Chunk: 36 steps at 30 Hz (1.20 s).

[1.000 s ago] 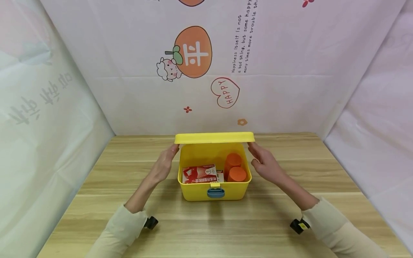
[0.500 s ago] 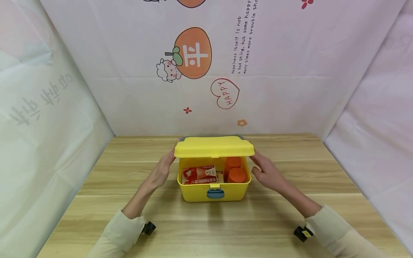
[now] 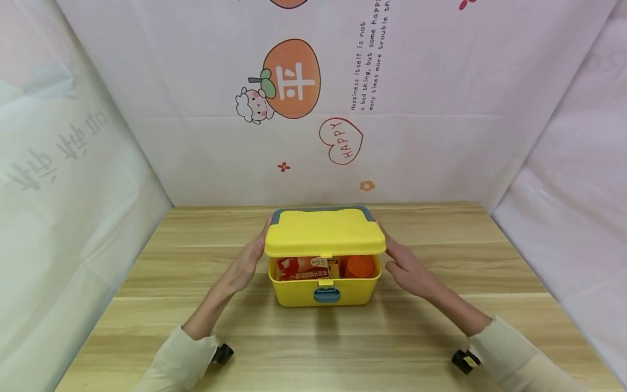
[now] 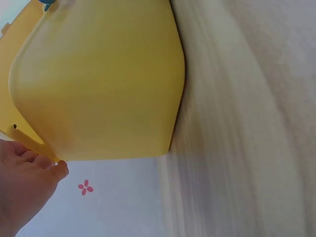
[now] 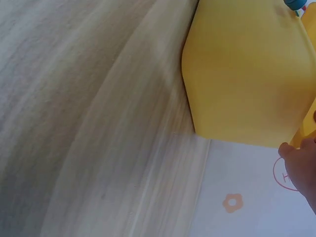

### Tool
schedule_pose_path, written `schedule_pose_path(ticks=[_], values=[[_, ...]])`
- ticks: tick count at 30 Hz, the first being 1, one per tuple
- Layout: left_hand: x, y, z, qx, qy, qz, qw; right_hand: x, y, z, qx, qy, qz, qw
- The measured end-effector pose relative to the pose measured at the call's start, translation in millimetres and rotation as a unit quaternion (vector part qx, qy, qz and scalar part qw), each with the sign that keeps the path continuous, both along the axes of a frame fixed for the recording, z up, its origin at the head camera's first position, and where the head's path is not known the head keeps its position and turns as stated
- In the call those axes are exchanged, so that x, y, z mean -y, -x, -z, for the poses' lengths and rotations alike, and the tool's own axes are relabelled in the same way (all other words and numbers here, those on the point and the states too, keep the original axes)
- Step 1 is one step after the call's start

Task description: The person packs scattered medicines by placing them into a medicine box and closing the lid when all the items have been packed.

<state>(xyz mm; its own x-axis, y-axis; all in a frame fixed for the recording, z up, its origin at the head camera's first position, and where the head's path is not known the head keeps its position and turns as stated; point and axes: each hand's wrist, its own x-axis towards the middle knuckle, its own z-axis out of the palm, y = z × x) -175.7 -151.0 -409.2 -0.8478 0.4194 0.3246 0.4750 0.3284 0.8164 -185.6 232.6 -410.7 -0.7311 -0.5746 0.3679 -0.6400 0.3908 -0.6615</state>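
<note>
A yellow storage box (image 3: 299, 294) stands on the table with its yellow lid (image 3: 325, 237) tilted partly down over it. My left hand (image 3: 243, 267) holds the lid by its left side. On the opposite side, my right hand (image 3: 409, 272) holds it too. Both wrist views show the fingers at the lid's edge by the rear corners; some fingertips are hidden. Through the front gap I see a red-and-white medicine box (image 3: 303, 268), a smaller yellowish packet (image 3: 333, 268) and a round orange cap (image 3: 360, 267). A blue-grey latch (image 3: 326, 294) hangs at the front.
The wooden table (image 3: 323, 354) extends around the box. Behind it rises a white printed cloth backdrop (image 3: 416, 158), with further cloth walls at left and right. A blue-grey handle (image 3: 320, 208) lies along the lid's top rear.
The lid has swung down and forward with both hands at its sides, covering more of the contents. Its top and handle have come into sight. The box body stays in place.
</note>
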Motion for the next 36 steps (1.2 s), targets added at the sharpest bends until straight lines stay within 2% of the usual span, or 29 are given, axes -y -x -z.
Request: schedule_pose_path(ticks=[7,12,15,21,36], values=[[0.9,-3.3,5.0,-0.009,0.003,0.027,0.9996,-4.8,-4.2,7.6,0.048,0.029,-0.023,0.9982],[1.9,-5.7,8.4,-0.022,0.015,0.029,0.9992,-7.8,-5.1,13.7,0.046,0.051,-0.055,0.9962],[1.9,-7.2,9.4,-0.019,0.014,0.028,0.9993,-7.6,-6.3,14.3,0.05,0.056,-0.06,0.9954],[2.2,-9.3,11.4,-0.021,0.019,0.027,0.9992,-6.4,-9.7,14.5,0.065,0.059,-0.06,0.9944],[2.1,-7.6,17.4,-0.012,0.015,0.034,0.9992,-4.5,-12.1,20.9,0.057,0.039,-0.024,0.9973]])
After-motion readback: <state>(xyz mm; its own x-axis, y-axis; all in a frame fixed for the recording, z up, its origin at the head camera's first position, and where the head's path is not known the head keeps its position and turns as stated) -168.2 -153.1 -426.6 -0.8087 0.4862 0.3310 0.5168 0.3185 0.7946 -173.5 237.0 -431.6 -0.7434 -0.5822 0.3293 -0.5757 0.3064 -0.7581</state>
